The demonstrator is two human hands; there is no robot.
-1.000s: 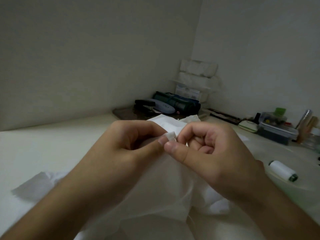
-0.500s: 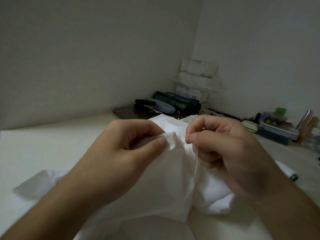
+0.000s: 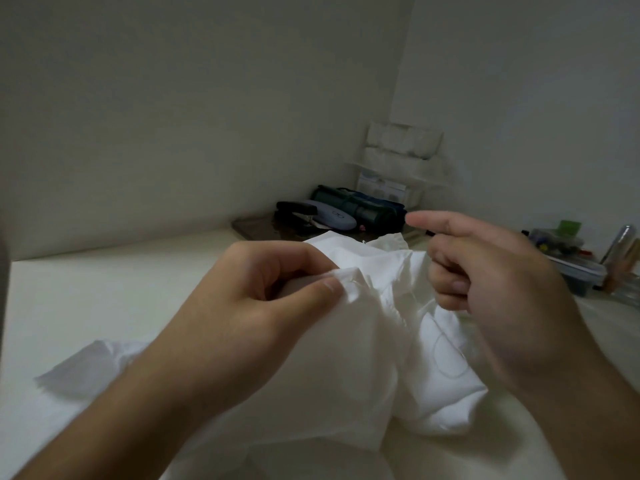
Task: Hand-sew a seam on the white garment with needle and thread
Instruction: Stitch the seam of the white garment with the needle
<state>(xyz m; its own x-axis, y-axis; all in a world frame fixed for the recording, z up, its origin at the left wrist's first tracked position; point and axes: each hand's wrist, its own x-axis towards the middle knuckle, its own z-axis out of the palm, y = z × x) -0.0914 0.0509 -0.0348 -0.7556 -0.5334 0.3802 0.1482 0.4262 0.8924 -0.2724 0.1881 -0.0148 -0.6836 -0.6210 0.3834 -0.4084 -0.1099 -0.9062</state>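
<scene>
From the head view, my left hand (image 3: 221, 327) pinched a fold of the white garment (image 3: 349, 362) between thumb and fingers (image 3: 311, 268), the cloth heaped on the surface (image 3: 104, 289). My right hand (image 3: 491, 282) hung just right of that fold, forefinger out, other fingers curled; needle and thread I couldn't make out, so I couldn't tell its hold.

right hand (image 3: 498, 285) pulled away from the pinch point, now up and to the right, apart from left hand (image 3: 242, 306); a second ago its thumb and finger met the left thumb at the folded edge of the white garment (image 3: 363, 341). index finger now straight, pointing left, other fingers curled. more cloth uncovered between the hands. needle and thread not discernible now
</scene>
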